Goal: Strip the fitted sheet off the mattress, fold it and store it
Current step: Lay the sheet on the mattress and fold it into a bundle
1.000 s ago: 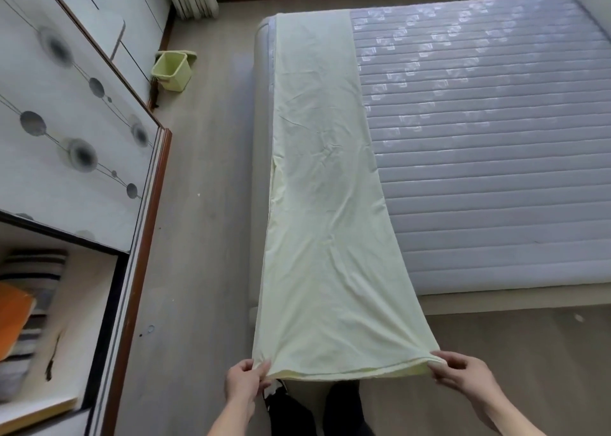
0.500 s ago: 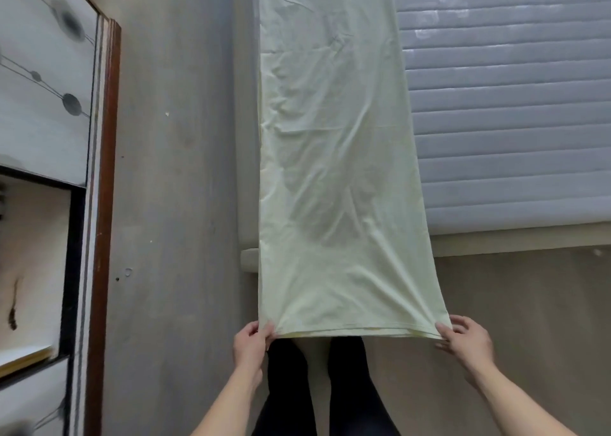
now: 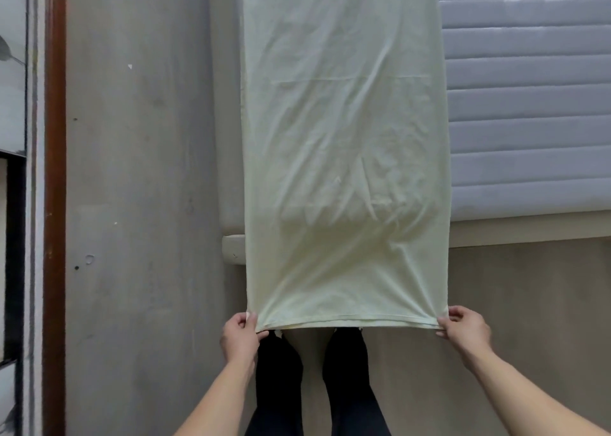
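Raised higher than before, left hand [image 3: 240, 336] and right hand [image 3: 464, 331] fingers pinch the folded sheet's [image 3: 344, 171] near corners

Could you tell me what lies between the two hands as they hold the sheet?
In the head view, the sheet's near hem runs taut from the left hand to the right hand; just below it show the person's dark-clad legs.

Pale yellow fitted sheet [image 3: 344, 144], folded into a long strip, stretched taut off the grey mattress [image 3: 529, 105]
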